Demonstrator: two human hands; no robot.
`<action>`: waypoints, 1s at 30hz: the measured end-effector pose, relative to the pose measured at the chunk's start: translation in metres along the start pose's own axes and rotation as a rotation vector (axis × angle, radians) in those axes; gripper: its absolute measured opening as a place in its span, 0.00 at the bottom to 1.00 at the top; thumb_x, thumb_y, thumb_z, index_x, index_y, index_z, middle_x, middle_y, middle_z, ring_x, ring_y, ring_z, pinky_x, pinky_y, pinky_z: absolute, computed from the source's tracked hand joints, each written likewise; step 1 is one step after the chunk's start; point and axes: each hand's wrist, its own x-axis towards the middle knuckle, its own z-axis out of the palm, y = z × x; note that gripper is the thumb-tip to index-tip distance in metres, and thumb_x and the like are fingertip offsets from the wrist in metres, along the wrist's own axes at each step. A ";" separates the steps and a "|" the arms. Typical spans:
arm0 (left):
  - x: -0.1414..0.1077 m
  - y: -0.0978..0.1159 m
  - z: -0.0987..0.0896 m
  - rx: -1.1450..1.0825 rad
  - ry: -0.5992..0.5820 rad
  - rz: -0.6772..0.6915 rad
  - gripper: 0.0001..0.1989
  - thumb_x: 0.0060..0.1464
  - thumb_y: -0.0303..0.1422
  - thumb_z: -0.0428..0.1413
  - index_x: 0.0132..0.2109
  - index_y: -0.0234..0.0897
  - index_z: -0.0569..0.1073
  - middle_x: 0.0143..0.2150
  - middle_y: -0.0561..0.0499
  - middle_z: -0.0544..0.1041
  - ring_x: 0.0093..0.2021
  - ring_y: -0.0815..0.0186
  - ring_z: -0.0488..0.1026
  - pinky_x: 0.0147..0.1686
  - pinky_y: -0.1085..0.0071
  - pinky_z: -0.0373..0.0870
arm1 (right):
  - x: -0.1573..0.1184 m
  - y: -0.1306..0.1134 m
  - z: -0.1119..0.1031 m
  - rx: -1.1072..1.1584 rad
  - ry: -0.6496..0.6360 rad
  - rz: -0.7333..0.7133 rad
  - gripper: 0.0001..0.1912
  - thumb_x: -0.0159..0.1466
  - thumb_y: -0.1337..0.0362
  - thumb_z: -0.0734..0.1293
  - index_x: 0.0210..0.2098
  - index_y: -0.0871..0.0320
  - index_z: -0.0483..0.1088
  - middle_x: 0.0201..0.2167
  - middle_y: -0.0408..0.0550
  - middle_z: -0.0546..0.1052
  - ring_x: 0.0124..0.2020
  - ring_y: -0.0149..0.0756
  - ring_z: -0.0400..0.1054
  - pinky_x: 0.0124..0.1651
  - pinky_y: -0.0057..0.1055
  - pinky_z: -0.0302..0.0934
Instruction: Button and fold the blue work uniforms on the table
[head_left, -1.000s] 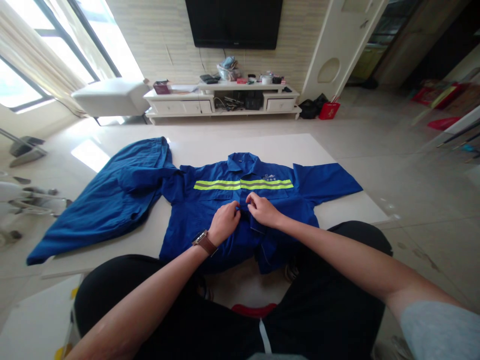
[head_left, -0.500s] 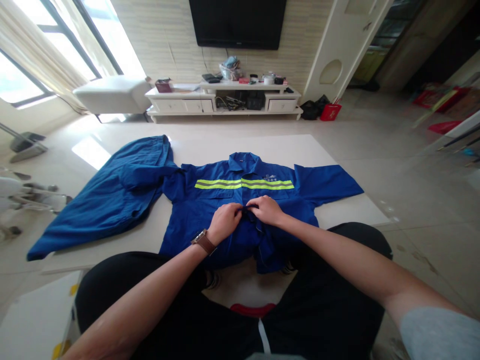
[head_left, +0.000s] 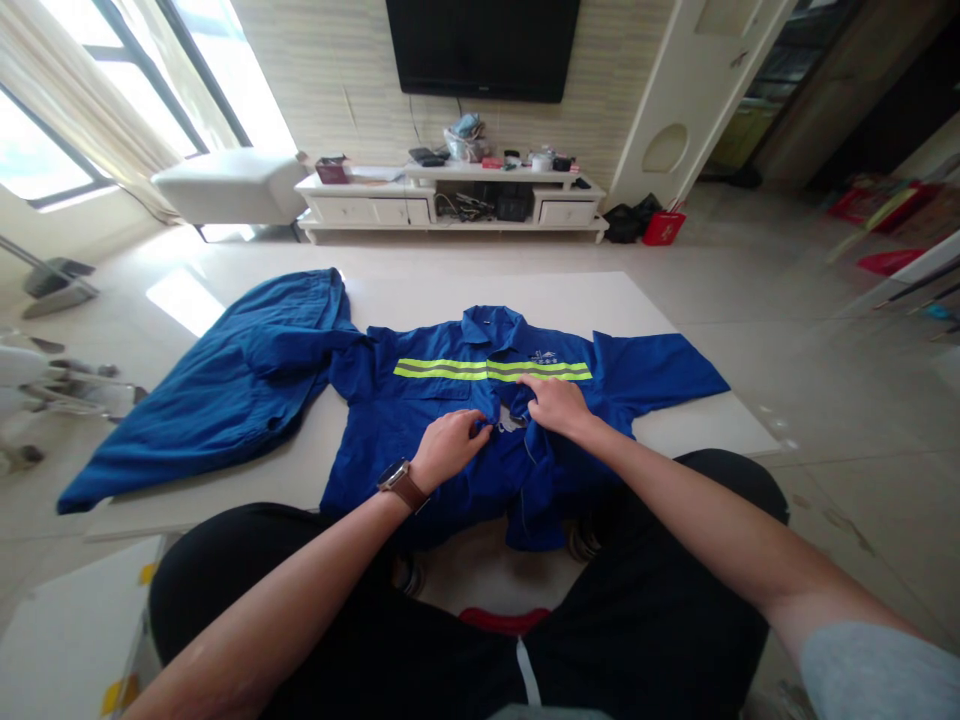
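A blue jacket (head_left: 405, 430) with a yellow-green and grey reflective band lies front up, collar away from me, on a low white table (head_left: 577, 295). My left hand (head_left: 452, 445) pinches the front edge of the jacket at mid-chest. My right hand (head_left: 559, 405) grips the opposite front edge, its index finger stretched toward the band. Between the hands the front is parted, and a pale patch shows through. Blue trousers (head_left: 217, 385) lie at the left, partly under the jacket's sleeve.
A white TV cabinet (head_left: 345, 210) with small items stands against the far wall, beside a grey-white bench (head_left: 229, 190). A red bag (head_left: 664, 226) is on the floor. My knees flank the table's near edge.
My hands were together at the jacket's front. My right hand has moved right and slightly away from me, its index finger now extended, and the front has parted between them.
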 end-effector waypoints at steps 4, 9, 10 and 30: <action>-0.002 -0.017 0.000 -0.014 0.040 0.018 0.17 0.67 0.41 0.49 0.47 0.41 0.80 0.44 0.46 0.79 0.45 0.61 0.76 0.47 0.67 0.71 | -0.001 0.020 0.000 -0.031 -0.145 0.075 0.09 0.57 0.67 0.69 0.36 0.52 0.81 0.36 0.50 0.82 0.38 0.45 0.74 0.41 0.34 0.64; 0.003 -0.027 0.007 0.024 -0.034 0.160 0.24 0.65 0.41 0.53 0.67 0.50 0.69 0.71 0.48 0.65 0.71 0.53 0.58 0.67 0.51 0.58 | 0.005 0.013 0.008 -0.012 0.008 -0.119 0.09 0.62 0.61 0.69 0.39 0.57 0.79 0.43 0.54 0.78 0.46 0.45 0.71 0.47 0.35 0.65; 0.004 -0.027 0.009 0.030 -0.095 0.181 0.25 0.65 0.41 0.53 0.68 0.52 0.67 0.73 0.49 0.61 0.73 0.52 0.54 0.69 0.48 0.54 | 0.006 0.009 0.011 0.005 0.029 -0.181 0.11 0.63 0.61 0.69 0.43 0.58 0.78 0.46 0.55 0.78 0.49 0.46 0.70 0.50 0.37 0.65; 0.003 -0.009 0.011 -0.090 -0.160 0.247 0.19 0.63 0.40 0.56 0.58 0.44 0.75 0.52 0.46 0.76 0.52 0.56 0.71 0.54 0.59 0.68 | -0.001 -0.003 0.043 0.390 0.012 -0.252 0.11 0.70 0.69 0.64 0.44 0.58 0.79 0.43 0.52 0.81 0.46 0.41 0.75 0.52 0.35 0.65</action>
